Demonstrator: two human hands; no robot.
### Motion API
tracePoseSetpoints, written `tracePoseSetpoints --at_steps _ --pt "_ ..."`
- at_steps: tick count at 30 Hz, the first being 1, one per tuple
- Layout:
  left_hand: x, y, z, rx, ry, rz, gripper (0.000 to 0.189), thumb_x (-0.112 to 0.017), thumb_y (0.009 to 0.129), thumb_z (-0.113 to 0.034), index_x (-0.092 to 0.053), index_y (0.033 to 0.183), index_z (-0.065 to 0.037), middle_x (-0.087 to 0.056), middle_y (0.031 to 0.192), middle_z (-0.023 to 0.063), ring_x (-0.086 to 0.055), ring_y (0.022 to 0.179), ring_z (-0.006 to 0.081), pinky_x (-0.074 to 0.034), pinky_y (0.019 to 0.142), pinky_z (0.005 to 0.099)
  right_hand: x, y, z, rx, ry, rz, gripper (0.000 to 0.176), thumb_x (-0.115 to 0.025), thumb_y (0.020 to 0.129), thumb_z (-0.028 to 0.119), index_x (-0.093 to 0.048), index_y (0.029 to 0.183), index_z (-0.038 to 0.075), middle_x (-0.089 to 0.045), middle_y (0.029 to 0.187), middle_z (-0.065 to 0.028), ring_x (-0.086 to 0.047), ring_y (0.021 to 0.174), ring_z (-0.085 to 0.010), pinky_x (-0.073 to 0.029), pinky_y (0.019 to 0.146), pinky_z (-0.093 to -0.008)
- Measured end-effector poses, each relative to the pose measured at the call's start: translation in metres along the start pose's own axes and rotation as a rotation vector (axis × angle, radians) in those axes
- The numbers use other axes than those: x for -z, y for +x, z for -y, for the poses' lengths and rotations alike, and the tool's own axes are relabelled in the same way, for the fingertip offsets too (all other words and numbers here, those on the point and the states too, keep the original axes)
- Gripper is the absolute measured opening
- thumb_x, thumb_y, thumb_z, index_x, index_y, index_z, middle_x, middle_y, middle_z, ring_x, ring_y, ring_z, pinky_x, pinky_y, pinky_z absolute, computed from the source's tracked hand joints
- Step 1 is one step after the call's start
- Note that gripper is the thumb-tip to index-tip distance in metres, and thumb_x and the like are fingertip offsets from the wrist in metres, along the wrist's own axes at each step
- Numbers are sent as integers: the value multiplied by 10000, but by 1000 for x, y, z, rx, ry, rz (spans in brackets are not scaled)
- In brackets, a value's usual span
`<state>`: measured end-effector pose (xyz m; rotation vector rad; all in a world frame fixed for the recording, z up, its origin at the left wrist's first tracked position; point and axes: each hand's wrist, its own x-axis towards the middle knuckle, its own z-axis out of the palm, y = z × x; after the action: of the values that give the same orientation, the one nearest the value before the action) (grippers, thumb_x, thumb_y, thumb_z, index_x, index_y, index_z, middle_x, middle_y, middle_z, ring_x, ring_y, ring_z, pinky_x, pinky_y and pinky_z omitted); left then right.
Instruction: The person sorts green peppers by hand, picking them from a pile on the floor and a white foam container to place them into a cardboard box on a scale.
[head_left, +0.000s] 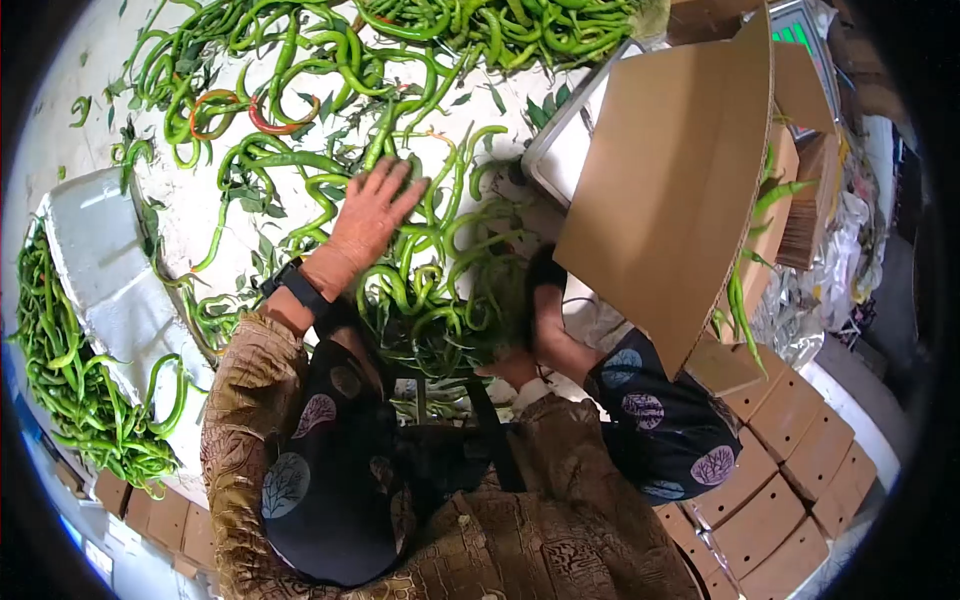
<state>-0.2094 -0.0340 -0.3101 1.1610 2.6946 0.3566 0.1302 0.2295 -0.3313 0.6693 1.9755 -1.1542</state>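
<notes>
Long, curly green chili peppers (284, 60) lie loose over a white surface, with leaves and a few red ones (272, 127) among them. My left hand (375, 212) rests over some of them, its fingers stretched out and apart, gripping nothing I can see. A dark watch (298, 287) is on that wrist. Low in front of my body, my right hand (513, 368) is beside a heap of peppers (436, 315) between my knees. Its fingers are hidden, so their grip does not show.
An upright cardboard box (650, 190) stands at right, overlapping a metal-rimmed tray (560, 150). Behind it are clear plastic wrap (845, 250) and a display device (795, 40). Stacked cartons (770, 510) fill the lower right. A white foam slab (105, 235) borders more peppers (75, 370) at left.
</notes>
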Motion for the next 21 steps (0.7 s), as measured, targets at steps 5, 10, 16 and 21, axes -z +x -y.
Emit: tracePoseSetpoints --at_steps 5,10,16,21 --pt "-14 -26 16 42 118 42 403 -564 815 -120 -558 1218 -119 -493 1246 78 -466 1184 258 -376 966 452 -2 5 40 -803 319 250 839 -876 686 252 -441 1397 160 -560 1306 -69 -555 1102 -217 -488 854 -386" --pt "-15 -64 6 33 132 241 221 -619 786 -223 -642 993 -150 -549 977 24 -520 1035 213 -402 849 421 -57 37 6 -338 253 197 673 -786 786 96 -449 1367 145 -562 1291 -65 -551 1126 -232 -501 836 -414" --pt "20 -88 -12 158 -321 210 337 -731 657 -277 -647 928 -96 -581 889 82 -578 918 287 -439 798 420 -39 43 75 -308 314 147 459 -751 807 35 -569 1227 72 -647 1130 -73 -621 1004 -248 -530 780 -392" --pt "71 -117 3 485 -461 -173 242 -684 689 -151 -627 876 -7 -634 912 176 -607 855 357 -497 785 440 -26 49 154 139 31 154 458 -790 780 125 -571 1155 -21 -672 1034 -141 -646 964 -220 -497 826 -354"
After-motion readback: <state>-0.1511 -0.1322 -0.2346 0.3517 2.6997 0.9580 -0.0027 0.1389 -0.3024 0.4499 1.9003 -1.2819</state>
